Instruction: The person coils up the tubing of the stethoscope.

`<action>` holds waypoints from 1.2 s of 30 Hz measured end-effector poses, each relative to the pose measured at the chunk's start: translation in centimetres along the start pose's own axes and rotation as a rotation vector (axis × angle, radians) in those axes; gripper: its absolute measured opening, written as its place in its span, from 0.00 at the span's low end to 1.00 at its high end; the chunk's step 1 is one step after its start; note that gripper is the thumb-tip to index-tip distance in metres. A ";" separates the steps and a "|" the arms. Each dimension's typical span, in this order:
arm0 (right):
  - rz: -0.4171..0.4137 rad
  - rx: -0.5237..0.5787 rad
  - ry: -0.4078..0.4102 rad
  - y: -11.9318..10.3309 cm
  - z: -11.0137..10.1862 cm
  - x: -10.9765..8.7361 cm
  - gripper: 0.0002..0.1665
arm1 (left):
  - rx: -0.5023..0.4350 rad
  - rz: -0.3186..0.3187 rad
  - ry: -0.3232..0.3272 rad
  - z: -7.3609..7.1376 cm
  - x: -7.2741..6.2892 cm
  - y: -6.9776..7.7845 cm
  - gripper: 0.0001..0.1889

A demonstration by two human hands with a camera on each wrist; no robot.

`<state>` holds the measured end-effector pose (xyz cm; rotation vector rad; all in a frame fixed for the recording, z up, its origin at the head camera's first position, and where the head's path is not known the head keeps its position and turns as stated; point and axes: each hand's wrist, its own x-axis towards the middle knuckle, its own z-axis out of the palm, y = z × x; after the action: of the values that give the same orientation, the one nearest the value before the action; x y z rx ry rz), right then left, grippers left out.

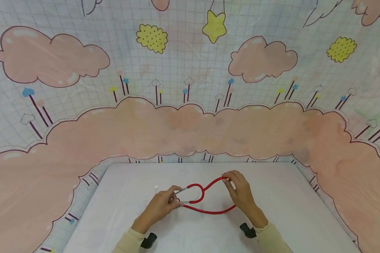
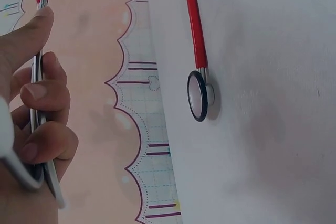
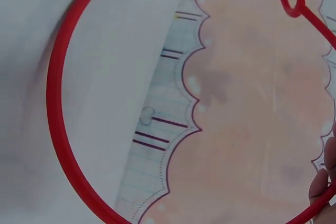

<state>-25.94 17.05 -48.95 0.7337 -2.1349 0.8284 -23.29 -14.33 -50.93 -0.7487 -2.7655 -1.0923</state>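
A stethoscope with red tubing (image 1: pixel 213 212) stretches between the two hands above the white table. My left hand (image 1: pixel 161 203) grips its metal ear tubes (image 2: pixel 36 66), the fingers curled round them in the left wrist view. Up at the far end of the tubing, my right hand (image 1: pixel 242 195) pinches the red tube between thumb and fingers. From there the tube loops back leftward below the hands. Its round chest piece (image 2: pixel 197 96), black-rimmed, shows apart from the left fingers in the left wrist view. Only fingertips (image 3: pixel 318 187) of the right hand appear in the right wrist view.
Under both hands lies a white tabletop (image 1: pixel 114 218). Behind and around it hangs a cloth backdrop (image 1: pixel 183 130) printed with clouds and stars. Small black devices (image 1: pixel 149 240) sit at both wrists, beside the pale sleeves (image 1: pixel 272 239).
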 end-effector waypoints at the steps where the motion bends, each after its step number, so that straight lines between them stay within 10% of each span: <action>1: -0.006 0.006 0.000 -0.1 0.0 0.1 0.09 | -0.003 0.009 -0.009 0.0 0.0 0.1 0.23; 22: -0.140 0.123 -0.050 -2.1 0.5 3.1 0.09 | 0.005 0.074 -0.071 0.4 -0.1 2.8 0.24; 36: -0.064 0.190 -0.193 -2.7 1.4 3.2 0.13 | -0.022 0.179 -0.037 0.2 0.0 4.9 0.24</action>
<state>-26.43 13.54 -46.28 1.0115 -2.2081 0.9692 -20.99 -11.13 -48.04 -1.0066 -2.6572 -1.0855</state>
